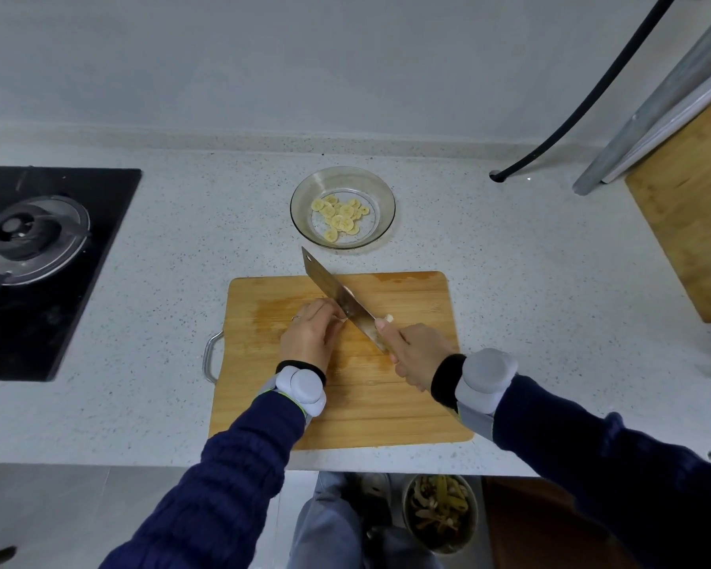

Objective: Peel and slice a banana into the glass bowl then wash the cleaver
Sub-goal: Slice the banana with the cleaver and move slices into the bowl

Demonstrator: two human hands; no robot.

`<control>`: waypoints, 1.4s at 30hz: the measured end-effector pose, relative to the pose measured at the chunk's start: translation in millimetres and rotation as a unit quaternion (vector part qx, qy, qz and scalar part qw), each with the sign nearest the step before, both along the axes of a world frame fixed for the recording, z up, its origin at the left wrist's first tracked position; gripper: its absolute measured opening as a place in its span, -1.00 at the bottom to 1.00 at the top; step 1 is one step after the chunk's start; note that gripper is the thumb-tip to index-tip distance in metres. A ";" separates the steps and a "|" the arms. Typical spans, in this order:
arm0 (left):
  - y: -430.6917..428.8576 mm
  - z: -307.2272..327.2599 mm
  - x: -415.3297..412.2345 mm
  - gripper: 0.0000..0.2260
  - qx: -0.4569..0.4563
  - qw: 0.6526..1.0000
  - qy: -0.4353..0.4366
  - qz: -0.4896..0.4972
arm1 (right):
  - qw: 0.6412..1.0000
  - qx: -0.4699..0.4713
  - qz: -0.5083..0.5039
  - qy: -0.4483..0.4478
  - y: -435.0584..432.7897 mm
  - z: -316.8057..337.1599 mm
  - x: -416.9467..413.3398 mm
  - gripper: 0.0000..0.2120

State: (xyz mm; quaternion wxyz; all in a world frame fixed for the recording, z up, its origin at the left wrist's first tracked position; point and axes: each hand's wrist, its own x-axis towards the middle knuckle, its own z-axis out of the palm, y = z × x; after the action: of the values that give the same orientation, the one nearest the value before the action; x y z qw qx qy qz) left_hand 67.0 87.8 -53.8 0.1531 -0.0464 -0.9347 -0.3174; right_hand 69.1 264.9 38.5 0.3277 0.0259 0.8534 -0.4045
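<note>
Right hand [417, 351] grips the one cleaver [337, 297] over the one board [345, 408] — left hand [310, 332] curls beside the blade, can't tell its hold. One glass bowl [300, 211], roughly a dozen slices [339, 215].

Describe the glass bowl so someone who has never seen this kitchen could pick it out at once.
Find the speckled grey countertop, with the black gas hob at its left. Beyond the far edge of the bamboo cutting board in the middle stands the glass bowl. It is the only round, see-through dish, with pale banana slices lying in it.
</note>
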 end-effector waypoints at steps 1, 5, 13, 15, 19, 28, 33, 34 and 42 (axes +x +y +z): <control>0.5 -0.1 0.1 -0.91 0.000 1.000 0.000 0.000 | 1.000 0.004 0.005 0.002 -0.8 -0.1 -0.7 -0.46; -0.3 -2.0 -0.2 -0.92 0.002 1.000 0.001 -0.002 | 1.000 0.024 0.017 0.002 -4.6 -3.9 -3.5 -0.45; -0.5 -1.7 1.0 -0.93 0.020 1.000 0.012 -0.006 | 0.998 -0.017 -0.053 -0.026 -2.4 -13.2 0.3 -0.49; -1.3 -1.1 1.4 -0.86 0.028 0.999 0.014 -0.009 | 0.995 -0.037 -0.082 -0.034 -1.9 -14.4 1.6 -0.53; -1.0 0.7 2.3 -0.81 0.031 0.999 0.012 -0.009 | 0.988 -0.073 -0.120 -0.058 4.3 -6.7 6.7 -0.57; 1.2 2.5 2.4 -0.90 0.017 1.000 -0.003 0.004 | 0.993 -0.077 -0.080 -0.042 24.4 7.0 22.3 -0.54; 1.8 5.1 3.2 -0.90 0.011 1.000 -0.005 0.011 | 0.995 -0.055 -0.072 -0.046 25.9 9.6 26.1 -0.51; 2.2 5.4 3.3 -0.90 0.010 1.000 -0.005 0.012 | 0.995 -0.053 -0.071 -0.047 26.0 9.6 26.7 -0.51; 2.4 4.4 2.4 -0.90 0.009 1.000 -0.013 0.013 | 0.996 -0.039 -0.058 -0.054 25.2 9.2 25.4 -0.49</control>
State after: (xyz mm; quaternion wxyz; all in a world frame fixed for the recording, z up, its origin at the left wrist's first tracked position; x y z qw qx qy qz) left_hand 69.4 90.2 -49.4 0.1456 -0.0284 -0.9341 -0.3246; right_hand 94.4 290.1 47.7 0.3497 0.0841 0.8153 -0.4538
